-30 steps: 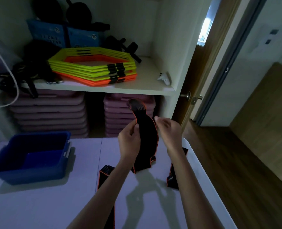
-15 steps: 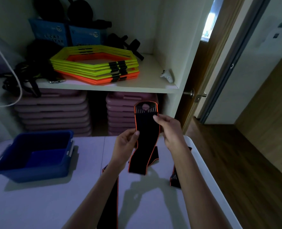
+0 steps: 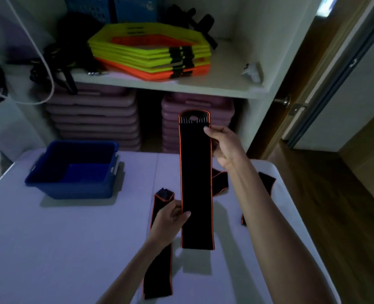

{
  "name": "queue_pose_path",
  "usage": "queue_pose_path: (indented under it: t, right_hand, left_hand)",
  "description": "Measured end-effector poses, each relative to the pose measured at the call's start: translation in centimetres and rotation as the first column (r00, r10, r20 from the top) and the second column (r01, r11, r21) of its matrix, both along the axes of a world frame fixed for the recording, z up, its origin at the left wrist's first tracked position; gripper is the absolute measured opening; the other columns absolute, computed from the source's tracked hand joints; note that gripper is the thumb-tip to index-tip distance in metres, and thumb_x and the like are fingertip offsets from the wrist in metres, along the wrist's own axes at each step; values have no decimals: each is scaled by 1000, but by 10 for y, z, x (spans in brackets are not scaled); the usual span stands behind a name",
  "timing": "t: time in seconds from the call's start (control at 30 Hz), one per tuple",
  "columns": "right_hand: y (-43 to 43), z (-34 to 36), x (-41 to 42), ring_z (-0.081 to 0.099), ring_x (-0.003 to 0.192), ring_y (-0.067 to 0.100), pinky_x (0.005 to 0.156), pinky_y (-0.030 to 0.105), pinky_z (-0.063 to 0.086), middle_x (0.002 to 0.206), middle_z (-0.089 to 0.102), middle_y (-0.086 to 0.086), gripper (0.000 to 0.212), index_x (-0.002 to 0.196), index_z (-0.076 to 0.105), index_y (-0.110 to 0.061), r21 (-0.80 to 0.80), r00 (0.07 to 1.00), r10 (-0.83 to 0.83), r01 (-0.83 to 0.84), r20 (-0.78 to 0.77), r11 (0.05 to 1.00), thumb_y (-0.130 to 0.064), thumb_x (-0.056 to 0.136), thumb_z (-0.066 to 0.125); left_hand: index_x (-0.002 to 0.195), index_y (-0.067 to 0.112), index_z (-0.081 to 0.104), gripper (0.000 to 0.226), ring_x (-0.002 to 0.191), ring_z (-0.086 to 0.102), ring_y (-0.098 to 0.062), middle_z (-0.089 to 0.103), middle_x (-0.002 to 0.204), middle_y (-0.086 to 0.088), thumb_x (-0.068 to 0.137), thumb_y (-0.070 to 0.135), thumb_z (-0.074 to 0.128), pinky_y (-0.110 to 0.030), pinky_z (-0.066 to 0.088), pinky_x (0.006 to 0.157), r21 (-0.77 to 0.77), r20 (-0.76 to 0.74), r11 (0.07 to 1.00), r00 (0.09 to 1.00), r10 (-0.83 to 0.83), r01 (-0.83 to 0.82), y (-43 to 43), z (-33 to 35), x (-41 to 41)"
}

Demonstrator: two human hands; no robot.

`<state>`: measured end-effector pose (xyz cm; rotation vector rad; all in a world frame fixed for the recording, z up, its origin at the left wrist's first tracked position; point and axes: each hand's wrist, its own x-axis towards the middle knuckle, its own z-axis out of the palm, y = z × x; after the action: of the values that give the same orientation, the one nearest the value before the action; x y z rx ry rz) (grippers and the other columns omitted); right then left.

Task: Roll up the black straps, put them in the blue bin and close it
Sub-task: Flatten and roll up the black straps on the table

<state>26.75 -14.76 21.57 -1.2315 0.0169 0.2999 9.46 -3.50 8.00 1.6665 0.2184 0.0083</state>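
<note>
I hold a long black strap with orange edging stretched flat above the white table. My right hand pinches its right edge near the looped top end. My left hand grips its left edge lower down. A second black strap lies flat on the table under my left forearm. Another strap lies crumpled behind the held one, and one more shows past my right arm. The open blue bin stands at the table's far left, with no lid in sight.
Behind the table a white shelf carries a stack of yellow and orange hexagon rings, black gear and a small white object. Purple stacked steps fill the space below. A door and wooden floor are on the right.
The strap went from bunched and hanging between both hands to pulled out straight. My left hand slid down its edge while my right stayed near the top. The camera tilted downward.
</note>
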Motion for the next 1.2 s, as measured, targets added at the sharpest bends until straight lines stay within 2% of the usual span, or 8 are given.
queue_pose_path:
  t: [0.1, 0.3, 0.57, 0.7, 0.83, 0.97, 1.03, 1.2]
  right_hand:
    - [23, -59, -6, 66, 59, 15, 57, 27, 52, 67, 71, 2, 12, 83, 62, -13, -51, 984, 70, -79, -162, 996, -2, 83, 66]
    - [64, -189, -47, 63, 43, 8, 41, 15, 47, 53, 68, -1, 14, 87, 60, -8, -72, 868, 135, -192, -479, 979, 1, 93, 51]
    - [64, -254, -63, 64, 70, 20, 44, 22, 52, 84, 66, 11, 20, 106, 63, -5, -207, 762, -7, -167, -648, 964, -1, 87, 60]
    - [63, -258, -55, 62, 61, 22, 42, 24, 52, 74, 65, 14, 8, 87, 65, -2, -354, 778, -118, -140, -618, 925, 1, 80, 67]
    - [67, -260, -52, 58, 62, 24, 60, 33, 50, 73, 60, 17, 14, 68, 58, -6, -483, 854, -132, -152, -503, 862, -2, 78, 67]
    - [69, -264, -55, 62, 76, 21, 64, 27, 45, 79, 63, 6, 7, 78, 62, -10, -657, 954, -48, -167, -297, 735, -15, 77, 66]
    - [70, -265, -56, 60, 86, 15, 75, 26, 46, 90, 64, 0, 18, 94, 66, -12, -719, 980, -7, -143, -201, 680, -23, 80, 66]
    - [67, -272, -56, 63, 95, 20, 82, 31, 49, 101, 70, 6, 23, 97, 69, -12, -756, 988, 19, -129, -152, 642, -31, 85, 65]
  left_hand:
    - [84, 9, 57, 14, 55, 52, 9, 62, 53, 16, 86, -5, 58, -6, 38, 56, -43, -109, 999, 994, 23, -27, 24, -24, -44]
    - [88, 4, 60, 10, 60, 60, -1, 67, 60, 7, 85, -5, 58, -14, 46, 61, -158, -390, 982, 920, 35, -104, 59, -75, -110]
    - [90, 0, 61, 12, 57, 63, -5, 69, 61, 3, 83, -9, 59, -14, 50, 57, -218, -564, 969, 825, -25, -120, 66, -100, -118]
    - [83, 4, 62, 13, 54, 63, -3, 67, 55, 6, 84, -9, 58, -13, 49, 54, -234, -583, 966, 811, -51, -108, 63, -99, -110]
    - [81, 5, 62, 12, 55, 63, -2, 67, 53, 7, 84, -6, 59, -12, 49, 55, -224, -599, 970, 798, -62, -92, 64, -102, -103]
    - [82, 4, 61, 10, 48, 59, 2, 63, 48, 8, 84, -6, 59, -9, 46, 51, -173, -601, 982, 798, -41, -80, 61, -102, -101]
    - [87, 0, 61, 5, 49, 59, 2, 62, 55, 5, 85, -4, 59, -9, 45, 51, -157, -605, 985, 795, -34, -77, 60, -102, -100]
    - [94, -4, 63, 14, 66, 59, -15, 62, 70, -7, 84, 6, 64, -17, 45, 58, -95, -599, 990, 800, 28, -106, 60, -104, -100]
